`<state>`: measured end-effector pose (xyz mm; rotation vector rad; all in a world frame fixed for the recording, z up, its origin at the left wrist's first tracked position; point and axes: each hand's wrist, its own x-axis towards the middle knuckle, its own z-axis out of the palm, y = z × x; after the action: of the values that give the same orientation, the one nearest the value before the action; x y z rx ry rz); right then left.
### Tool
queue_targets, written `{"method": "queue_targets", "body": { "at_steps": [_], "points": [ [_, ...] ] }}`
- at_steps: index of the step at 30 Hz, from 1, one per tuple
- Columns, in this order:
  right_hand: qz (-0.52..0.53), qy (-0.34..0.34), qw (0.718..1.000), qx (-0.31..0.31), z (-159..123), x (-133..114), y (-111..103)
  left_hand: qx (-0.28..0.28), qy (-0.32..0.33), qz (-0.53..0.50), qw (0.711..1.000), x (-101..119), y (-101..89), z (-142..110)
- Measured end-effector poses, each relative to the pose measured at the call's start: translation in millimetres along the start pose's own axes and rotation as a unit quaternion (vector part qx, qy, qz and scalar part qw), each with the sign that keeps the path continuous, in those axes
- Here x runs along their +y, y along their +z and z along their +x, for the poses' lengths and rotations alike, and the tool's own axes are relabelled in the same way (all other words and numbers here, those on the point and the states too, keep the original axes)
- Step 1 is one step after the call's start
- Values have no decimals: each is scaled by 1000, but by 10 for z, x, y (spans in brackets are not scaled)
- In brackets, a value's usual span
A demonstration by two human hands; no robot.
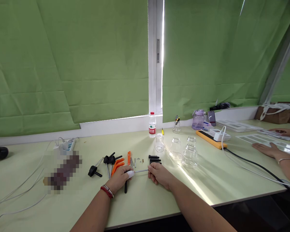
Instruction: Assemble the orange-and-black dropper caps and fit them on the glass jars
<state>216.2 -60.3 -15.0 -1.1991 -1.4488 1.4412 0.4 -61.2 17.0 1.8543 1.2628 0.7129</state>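
My left hand (119, 179), closed and with a white wrap on one digit, grips the handle end of a T-handled metal rod (141, 170). Its black crossbar (125, 187) sticks out below the fingers. At the rod's other end, my right hand (159, 174) is closed in a pinch; the tip is hidden by the fingers. Just beyond the left hand lie orange plastic pieces (117, 165) and an upright-lying orange strip (129, 158). More black T-handled rods (93, 171) rest to the left. Several black ribbed pieces (154, 157) lie beyond my right hand, near small metal pins (135, 162).
Upside-down clear glasses (189, 156) and a water bottle (152, 125) stand behind. An orange power strip (210, 139) with cables lies right; another person's hands (268, 150) rest on sheets beyond it. A blurred dark object (65, 172) and white cables (21, 185) are left.
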Motion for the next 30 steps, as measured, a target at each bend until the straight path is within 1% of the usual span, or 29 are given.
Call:
{"method": "queue_targets", "body": {
  "at_steps": [7, 12, 20, 24, 30],
  "points": [
    [0, 7, 1000, 3, 4, -15, -8, -1, 9, -2, 1000, 4, -7, -5],
    [19, -11, 1000, -7, -4, 5, -10, -1, 12, 5, 1000, -33, 2, 6],
    [-3, 0, 1000, -26, -20, -19, -20, 0, 17, 1, 1000, -50, 9, 10],
    [-8, -5, 1000, -30, -26, -17, -21, 1, 13, 1, 1000, -61, 6, 15],
    [-15, -9, 999, -32, -27, -12, -13, -3, 26, 14, 1000, -38, 4, -12]
  ]
}}
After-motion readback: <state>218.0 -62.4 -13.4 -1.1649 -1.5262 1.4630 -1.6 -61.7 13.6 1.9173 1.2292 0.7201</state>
